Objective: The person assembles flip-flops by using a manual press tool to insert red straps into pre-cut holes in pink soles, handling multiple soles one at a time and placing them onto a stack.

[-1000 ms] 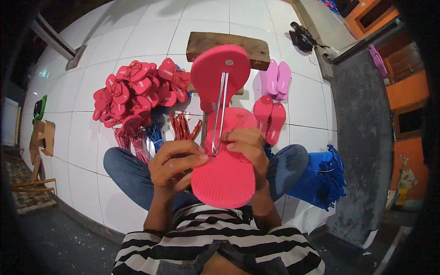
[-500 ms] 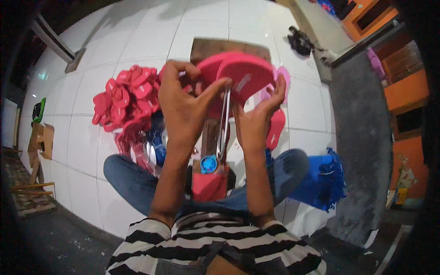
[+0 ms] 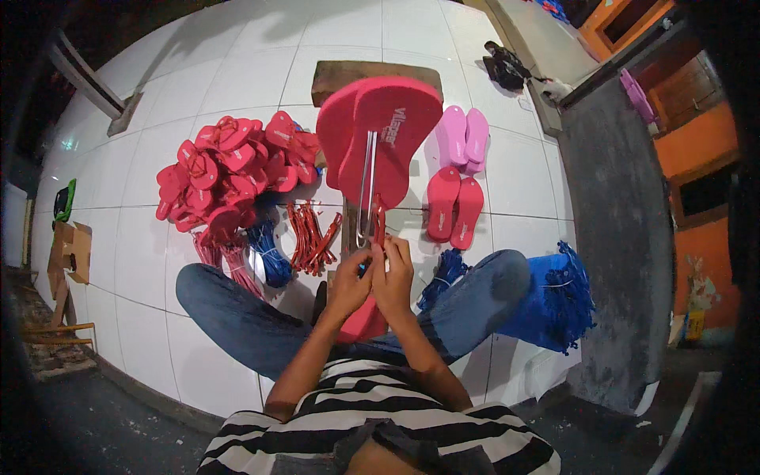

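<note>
Close together in front of my lap are my left hand (image 3: 348,286) and my right hand (image 3: 395,277), both with fingers closed. Between them a red flip-flop strap (image 3: 379,224) points up and away, pinched by the right fingers; the left fingers press at its lower end, partly hidden. Just beyond stands a pair of overlapping red flip-flop soles (image 3: 400,150), resting on a wooden stand (image 3: 372,73) with no hand on them. A thin metal prong tool (image 3: 367,186) runs from the front sole down toward my hands.
Left lies a heap of red flip-flops (image 3: 202,170), beside bundled blue straps (image 3: 270,255) and loose red straps (image 3: 311,237). To the right are pink soles (image 3: 463,136), another red pair (image 3: 455,207) and a blue bundle (image 3: 554,301). My bent legs flank the stand.
Both hands have let go of the red soles and come down toward my lap, closing on a red strap. The soles stay up on the stand.
</note>
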Demonstrator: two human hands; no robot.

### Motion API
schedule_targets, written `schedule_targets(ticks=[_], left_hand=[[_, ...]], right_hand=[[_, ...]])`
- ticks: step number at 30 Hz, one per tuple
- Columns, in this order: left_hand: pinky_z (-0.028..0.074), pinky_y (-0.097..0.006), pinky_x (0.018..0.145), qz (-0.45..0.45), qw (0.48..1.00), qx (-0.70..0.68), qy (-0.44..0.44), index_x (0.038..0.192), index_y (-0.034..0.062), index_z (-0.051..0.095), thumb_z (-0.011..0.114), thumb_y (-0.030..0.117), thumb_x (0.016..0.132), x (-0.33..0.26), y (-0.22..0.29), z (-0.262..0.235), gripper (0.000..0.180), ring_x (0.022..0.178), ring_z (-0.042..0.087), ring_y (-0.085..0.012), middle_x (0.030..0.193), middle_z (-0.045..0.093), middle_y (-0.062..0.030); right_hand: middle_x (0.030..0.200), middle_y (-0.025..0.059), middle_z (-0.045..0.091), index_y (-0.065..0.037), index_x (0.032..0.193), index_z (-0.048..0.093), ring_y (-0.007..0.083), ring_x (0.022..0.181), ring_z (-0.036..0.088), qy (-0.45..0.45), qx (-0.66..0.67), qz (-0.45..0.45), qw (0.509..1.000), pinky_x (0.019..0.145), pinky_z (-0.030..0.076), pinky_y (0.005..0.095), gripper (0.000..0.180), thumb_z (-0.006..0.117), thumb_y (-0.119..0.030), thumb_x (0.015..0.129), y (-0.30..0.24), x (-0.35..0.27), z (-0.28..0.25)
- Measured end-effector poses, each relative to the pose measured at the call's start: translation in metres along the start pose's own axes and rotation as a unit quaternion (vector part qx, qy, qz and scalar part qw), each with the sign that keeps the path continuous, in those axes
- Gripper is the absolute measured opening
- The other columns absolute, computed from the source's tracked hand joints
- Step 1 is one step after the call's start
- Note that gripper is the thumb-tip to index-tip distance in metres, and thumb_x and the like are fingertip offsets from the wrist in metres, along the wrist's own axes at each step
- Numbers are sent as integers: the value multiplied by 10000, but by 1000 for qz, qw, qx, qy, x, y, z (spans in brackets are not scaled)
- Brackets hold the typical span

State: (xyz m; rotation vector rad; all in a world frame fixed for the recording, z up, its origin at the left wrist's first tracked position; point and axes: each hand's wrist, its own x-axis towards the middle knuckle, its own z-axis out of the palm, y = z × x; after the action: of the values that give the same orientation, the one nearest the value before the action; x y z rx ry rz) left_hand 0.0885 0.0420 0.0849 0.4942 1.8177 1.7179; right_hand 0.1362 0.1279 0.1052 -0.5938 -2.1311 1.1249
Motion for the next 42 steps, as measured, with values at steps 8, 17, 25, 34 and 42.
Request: schedule_targets(ticks=[8, 17, 25, 34, 42], left_hand=[[469, -248, 655, 2, 996, -78, -44, 937, 23, 589, 606, 111, 897, -12, -6, -32, 99, 742, 577, -93, 867, 636, -30], [501, -250, 672, 49, 994, -20, 95, 948, 10, 617, 590, 89, 905, -16, 58, -80, 94, 719, 599, -118, 914, 612, -59], [504, -255, 688, 173, 965, -189, -52, 921, -11, 619, 652, 59, 846, 4, 89, -41, 107, 774, 623, -140, 984, 624, -110], [470, -260, 730, 158, 963, -201, -82, 964, -4, 613, 662, 92, 847, 15, 93, -35, 159, 794, 589, -113, 900, 634, -41], [458, -349, 841, 495, 788, 276, 239, 1093, 37, 590, 636, 90, 825, 65, 214, -44, 277, 1011, 543, -261, 1067, 594, -113]], right_hand=[[887, 114, 580, 23, 919, 548, 184, 756, 611, -66, 134, 148, 978, 619, 497, 295, 188, 527, -163, 937, -15, -7, -45], [740, 46, 541, -48, 894, 514, 136, 590, 564, -233, 322, 349, 849, 581, 474, 257, 245, 447, -266, 985, 4, 16, -84], [1112, 152, 585, 23, 1145, 558, 249, 1106, 518, -82, 103, -69, 989, 963, 376, 359, 289, 524, -168, 930, -60, 41, -75], [1033, 117, 641, -1, 970, 654, 228, 994, 602, -200, 335, -102, 915, 899, 455, 342, 190, 697, -90, 807, -63, 68, -72], [862, 75, 608, -7, 852, 620, 144, 817, 591, -225, 485, -49, 844, 744, 478, 275, 147, 698, -128, 822, -81, 81, -54]])
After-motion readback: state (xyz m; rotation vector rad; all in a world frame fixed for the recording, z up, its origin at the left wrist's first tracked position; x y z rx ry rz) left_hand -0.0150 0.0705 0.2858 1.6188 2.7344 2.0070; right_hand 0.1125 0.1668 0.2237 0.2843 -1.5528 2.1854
